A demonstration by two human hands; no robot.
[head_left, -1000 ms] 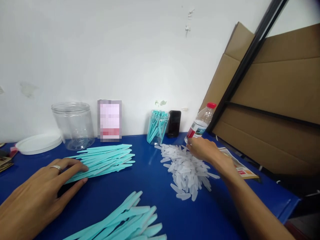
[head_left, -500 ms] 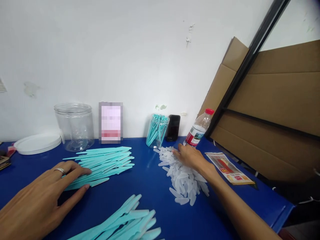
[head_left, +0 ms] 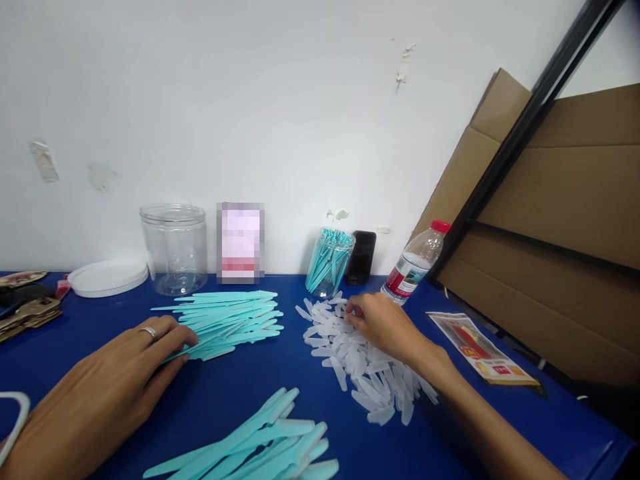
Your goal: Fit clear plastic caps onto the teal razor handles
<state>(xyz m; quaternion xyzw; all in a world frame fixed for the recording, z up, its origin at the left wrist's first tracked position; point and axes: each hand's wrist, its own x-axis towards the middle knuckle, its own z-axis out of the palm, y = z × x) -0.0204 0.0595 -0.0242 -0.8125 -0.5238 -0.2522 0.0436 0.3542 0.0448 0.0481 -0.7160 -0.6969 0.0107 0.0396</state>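
Note:
My left hand (head_left: 127,373), with a ring on one finger, pinches the handle end of a turquoise eyebrow razor (head_left: 220,352) at the near side of a fanned pile of turquoise eyebrow razors (head_left: 235,317). My right hand (head_left: 383,320) is over a spread heap of translucent white blade caps (head_left: 357,363); its fingers are curled together at the heap's far side, and what they hold is hidden. Closest to me lies a second bunch of turquoise razors (head_left: 260,437), their broad ends pointing right.
Along the wall stand a clear empty jar (head_left: 175,250), its white lid (head_left: 109,277), a blurred card (head_left: 240,243), a small clear jar of turquoise razors (head_left: 329,263), a black phone (head_left: 361,259) and a tilted water bottle (head_left: 413,263). A printed packet (head_left: 483,350) lies right; cardboard (head_left: 575,200) leans beyond.
The view has turned left. My right hand's fingers have curled in and the white caps are spread more widely to the left. My left thumb and finger have closed together at the razor pile.

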